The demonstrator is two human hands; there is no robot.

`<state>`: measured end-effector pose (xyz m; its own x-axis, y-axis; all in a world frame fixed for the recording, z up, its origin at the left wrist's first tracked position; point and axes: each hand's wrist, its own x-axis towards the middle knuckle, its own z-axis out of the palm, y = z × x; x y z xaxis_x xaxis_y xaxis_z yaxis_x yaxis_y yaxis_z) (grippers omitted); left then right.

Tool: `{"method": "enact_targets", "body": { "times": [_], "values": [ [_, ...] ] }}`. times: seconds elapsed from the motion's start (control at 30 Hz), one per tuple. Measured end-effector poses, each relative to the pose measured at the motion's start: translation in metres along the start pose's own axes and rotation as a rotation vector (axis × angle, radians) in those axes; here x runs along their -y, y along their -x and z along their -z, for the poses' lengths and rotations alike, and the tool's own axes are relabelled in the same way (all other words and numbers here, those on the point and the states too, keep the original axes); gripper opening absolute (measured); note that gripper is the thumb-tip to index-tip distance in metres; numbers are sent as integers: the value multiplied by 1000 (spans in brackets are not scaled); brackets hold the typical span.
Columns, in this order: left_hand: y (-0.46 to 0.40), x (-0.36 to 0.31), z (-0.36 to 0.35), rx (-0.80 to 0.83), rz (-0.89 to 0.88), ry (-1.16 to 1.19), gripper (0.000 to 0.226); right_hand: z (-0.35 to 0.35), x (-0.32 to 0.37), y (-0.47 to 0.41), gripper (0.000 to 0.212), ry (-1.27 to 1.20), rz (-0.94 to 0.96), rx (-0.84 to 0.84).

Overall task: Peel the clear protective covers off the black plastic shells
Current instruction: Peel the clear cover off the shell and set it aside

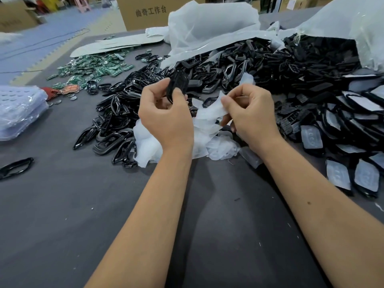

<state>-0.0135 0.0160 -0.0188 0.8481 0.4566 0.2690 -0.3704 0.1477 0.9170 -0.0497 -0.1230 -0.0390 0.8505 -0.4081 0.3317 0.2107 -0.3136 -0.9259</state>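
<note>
A black shell [176,84] is held upright in the left hand [164,117], pinched between thumb and curled fingers, with its long axis running roughly up and away from the wrist. A clear cover [212,110] is pinched in the right hand [249,113], whose fingers are curled narrowly round the film's edge. The cover is seen just right of the shell and a little lower; whether it is fully free of the shell cannot be told, since the gap between the hands is partly hidden by fingers.

All other places are given from the shell. Directly beneath it and toward the person, a heap of peeled covers [207,140] lies on the grey table [62,204]. To its left, a pile of bare frames [116,121] is spread, and farther left and beyond, green circuit boards [93,69]. To its right, covered shells [342,142] lie in rows, film side up, nearer to the right hand than to the left. Beyond the shell, more black parts spill from a white bag [207,23].

The step in hand is judged to be the end of one peel. The coming move is judged to turn on the cover lying right of the shell: a pull rightward and down, across the shell's long axis, would carry the film over the heap, while the shell would go left to the frames.
</note>
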Motion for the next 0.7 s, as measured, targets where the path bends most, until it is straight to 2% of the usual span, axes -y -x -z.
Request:
{"method": "enact_targets", "body": {
  "times": [0.1, 0.17, 0.23, 0.3, 0.47, 0.53, 0.63, 0.7],
  "values": [
    [3, 2, -5, 52, 6, 57, 21, -6, 3, 5, 15, 115, 12, 85],
    [12, 6, -12, 123, 90, 81, 21, -9, 3, 7, 13, 232, 54, 93],
    [21, 14, -15, 149, 208, -7, 20, -9, 2, 6, 13, 297, 67, 66],
    [24, 20, -14, 150, 251, -157, 20, -6, 0, 3, 12, 295, 28, 30],
    [31, 18, -14, 205, 71, -407, 19, -9, -2, 3, 13, 204, -27, -20],
    [33, 17, -13, 203, 55, -427, 20, -9, -2, 2, 18, 119, -54, -79],
    [33, 18, -11, 205, 64, -435, 21, 2, 1, -3, 20, -214, -157, -213],
    [33, 18, -11, 208, 53, -437, 21, 8, 3, -4, 19, -414, -192, -222]
  ]
}}
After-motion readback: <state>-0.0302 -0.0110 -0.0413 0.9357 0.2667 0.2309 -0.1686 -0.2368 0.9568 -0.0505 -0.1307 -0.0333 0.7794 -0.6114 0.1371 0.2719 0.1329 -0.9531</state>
